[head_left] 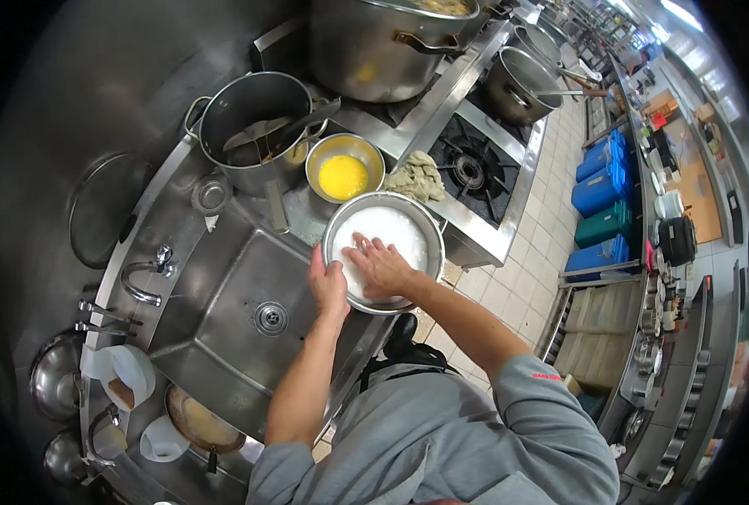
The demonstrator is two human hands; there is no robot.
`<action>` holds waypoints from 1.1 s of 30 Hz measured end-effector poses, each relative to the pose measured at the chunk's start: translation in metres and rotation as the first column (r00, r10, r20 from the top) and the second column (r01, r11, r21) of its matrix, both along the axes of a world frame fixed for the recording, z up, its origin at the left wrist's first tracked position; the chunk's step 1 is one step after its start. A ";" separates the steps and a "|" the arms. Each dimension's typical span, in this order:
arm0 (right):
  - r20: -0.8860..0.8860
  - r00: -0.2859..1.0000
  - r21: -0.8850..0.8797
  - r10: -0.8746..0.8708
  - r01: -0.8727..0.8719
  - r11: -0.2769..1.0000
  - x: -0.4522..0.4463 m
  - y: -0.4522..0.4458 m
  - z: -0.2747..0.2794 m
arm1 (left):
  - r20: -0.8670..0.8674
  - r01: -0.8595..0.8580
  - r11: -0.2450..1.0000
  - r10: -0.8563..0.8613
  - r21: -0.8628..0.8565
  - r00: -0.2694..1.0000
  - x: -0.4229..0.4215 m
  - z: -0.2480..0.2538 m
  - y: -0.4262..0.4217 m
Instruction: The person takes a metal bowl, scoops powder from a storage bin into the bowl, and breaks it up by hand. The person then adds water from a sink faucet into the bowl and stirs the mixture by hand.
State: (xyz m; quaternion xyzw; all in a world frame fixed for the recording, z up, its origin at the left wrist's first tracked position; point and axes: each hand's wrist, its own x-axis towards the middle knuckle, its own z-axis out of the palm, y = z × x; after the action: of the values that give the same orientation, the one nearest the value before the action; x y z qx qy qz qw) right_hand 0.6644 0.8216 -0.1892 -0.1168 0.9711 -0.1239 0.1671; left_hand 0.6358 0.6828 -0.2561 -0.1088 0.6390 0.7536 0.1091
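"Which step does the person seem to be on?"

"Working the white contents (394, 220) by hand, apparently. The right hand (380, 265) reaches inside the pot (432, 227), its fingers somewhat apart and meeting the white surface. Whether they stir, press or merely feel, one view cannot tell."

"And the left hand (330, 284)?"

"It is clamped on the pot's near-left rim, thumb along the edge, other fingers partly hidden. It seems to serve as the brace."

"Where does the pot sit?"

"In front of the person, just beside the right-hand corner of the sink (233, 282). The steel bowl (375, 160) with yellow contents (342, 178) is just beyond it on the counter (301, 222), and a crumpled cloth (416, 178) lies near. What supports the pot's base is hidden."

"What does the next move call for?"

"A firm left hold, in all likelihood, since any push from the right hand could tip or slide the pot. The fingers had better move gently too: the white contents look loose or frothy, though whether they are liquid or grain is unclear, and a brisk sweep might send some over the rim."
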 end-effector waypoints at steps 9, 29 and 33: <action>-0.011 0.989 -0.054 -0.150 0.149 0.987 -0.035 0.001 -0.038 | 0.050 -0.029 0.992 0.023 0.127 0.998 0.001 0.008 0.003; 0.034 0.999 -0.163 -0.017 0.022 0.986 -0.063 0.047 -0.035 | -0.106 -0.105 0.994 0.106 0.017 0.989 0.008 0.007 0.004; 0.059 0.998 -0.240 -0.036 0.049 0.970 -0.078 0.038 -0.037 | -0.116 -0.084 0.996 0.085 0.010 0.990 0.005 0.017 0.000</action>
State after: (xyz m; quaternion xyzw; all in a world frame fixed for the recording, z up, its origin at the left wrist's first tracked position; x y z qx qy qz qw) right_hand 0.5866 0.8594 -0.2262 -0.1121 0.9463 -0.2476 0.1752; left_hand 0.6408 0.6827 -0.2387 -0.0916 0.6372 0.7641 0.0401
